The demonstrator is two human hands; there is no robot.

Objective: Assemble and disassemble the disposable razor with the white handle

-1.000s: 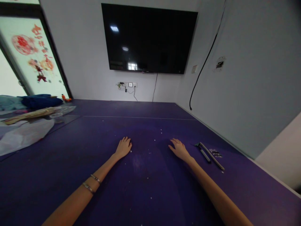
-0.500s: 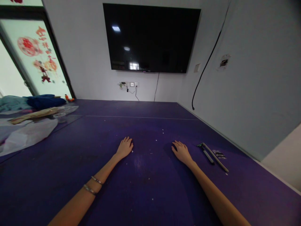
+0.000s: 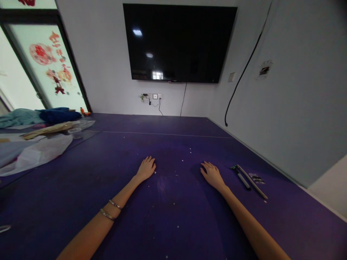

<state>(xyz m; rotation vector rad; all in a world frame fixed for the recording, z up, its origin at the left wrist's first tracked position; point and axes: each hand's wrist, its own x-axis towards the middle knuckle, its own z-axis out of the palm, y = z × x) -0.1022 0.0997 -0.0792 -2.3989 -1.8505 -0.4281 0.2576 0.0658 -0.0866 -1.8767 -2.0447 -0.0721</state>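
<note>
My left hand (image 3: 146,168) lies palm down on the purple tabletop (image 3: 165,231), its fingers stretched forward and holding nothing. Two bracelets (image 3: 107,214) circle that forearm. To the right, my right hand (image 3: 212,175) also rests on the surface, fingers spread and slightly bent, with nothing in it. Just beyond it on the right lie a slim grey-and-black tool (image 3: 243,180) with a green end and a long thin beige strip (image 3: 252,182). Beside these is a small dark-patterned clear packet (image 3: 257,178). Small white specks are scattered around both hands.
At the left lie white plastic sheeting (image 3: 40,153), a long tan piece (image 3: 48,130), and dark blue cloth (image 3: 60,115). A black cable (image 3: 244,70) hangs by the right wall. A television (image 3: 180,43) is mounted on the far wall.
The view has turned slightly left, so everything appears shifted a little to the right. A pale, thin object now shows at the lower left edge. Both hands keep their places on the tabletop.
</note>
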